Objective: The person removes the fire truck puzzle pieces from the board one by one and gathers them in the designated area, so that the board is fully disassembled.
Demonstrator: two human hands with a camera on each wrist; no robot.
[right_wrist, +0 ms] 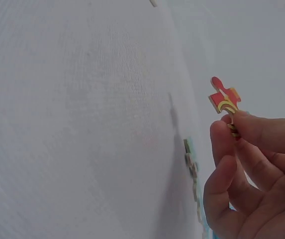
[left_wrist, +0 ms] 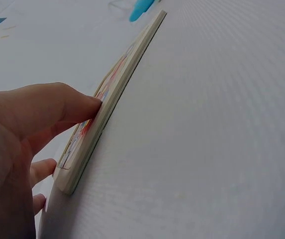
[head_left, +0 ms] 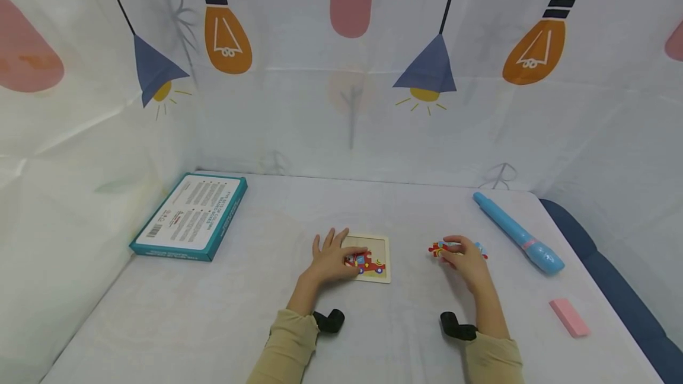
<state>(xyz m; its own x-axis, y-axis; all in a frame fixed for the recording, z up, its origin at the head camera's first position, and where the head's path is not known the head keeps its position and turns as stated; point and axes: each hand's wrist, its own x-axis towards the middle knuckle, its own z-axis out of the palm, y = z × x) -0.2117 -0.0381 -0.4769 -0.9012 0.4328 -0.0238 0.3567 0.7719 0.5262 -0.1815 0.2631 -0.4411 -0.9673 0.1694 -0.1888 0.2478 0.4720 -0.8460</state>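
Observation:
A light wooden puzzle tray (head_left: 388, 262) lies flat on the table, with a red vehicle picture (head_left: 368, 263) made of puzzle pieces inside it. My left hand (head_left: 328, 262) rests at its left side. The thumb (left_wrist: 85, 105) touches the picture just inside the near rim, and the index finger lies across it; the other fingers are spread. To the right, my right hand (head_left: 465, 261) pinches a red and yellow puzzle piece (right_wrist: 225, 99) between thumb and fingers, raised above the table. Below that hand lie more loose puzzle pieces (right_wrist: 192, 164), partly hidden by it.
A teal-edged flat box (head_left: 187, 215) lies at the back left. On the right are a light blue marker-shaped object (head_left: 516, 233) and a pink block (head_left: 569, 317). A dark blue chair edge (head_left: 608, 265) shows beyond the table's right side. White printed cloth surrounds the table.

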